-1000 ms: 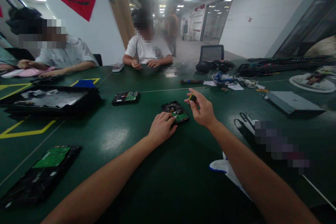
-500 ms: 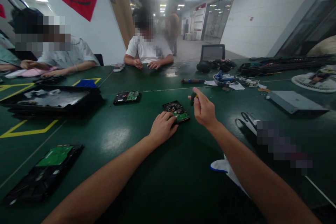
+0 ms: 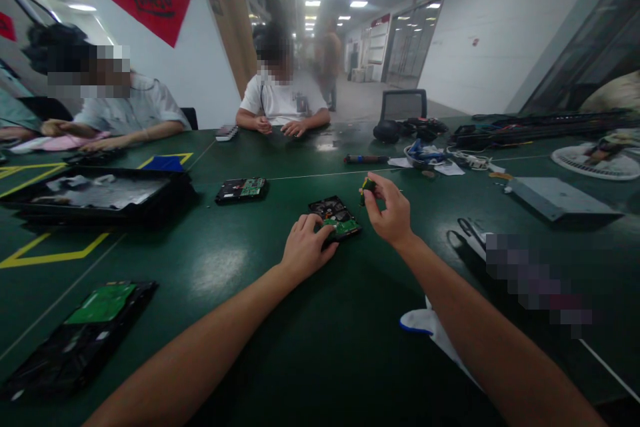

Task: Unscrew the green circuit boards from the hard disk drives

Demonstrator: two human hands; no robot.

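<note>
Near the middle of the table, an opened hard drive (image 3: 334, 208) lies flat with its green circuit board toward me. My left hand (image 3: 307, 243) holds the near left edge of it, fingers bent over the board. Just right of the drive and raised above the table, my right hand (image 3: 389, 210) pinches a small screwdriver with a green-and-yellow handle (image 3: 367, 188). Its shaft cannot be made out. A second hard drive (image 3: 242, 189) lies farther left, and another drive (image 3: 83, 337) with a green board sits at the near left.
Black trays (image 3: 100, 197) are stacked at left. A grey metal box (image 3: 563, 199), a white glove (image 3: 435, 327) under my right forearm, and bundled cables (image 3: 425, 152) lie at right. A dark rod-shaped tool (image 3: 366, 159) lies ahead. Co-workers sit across the green table (image 3: 280, 360).
My right hand has turned the screwdriver, so more of its green-and-yellow handle shows. My left fingers have shifted slightly on the hard drive, which stays in place.
</note>
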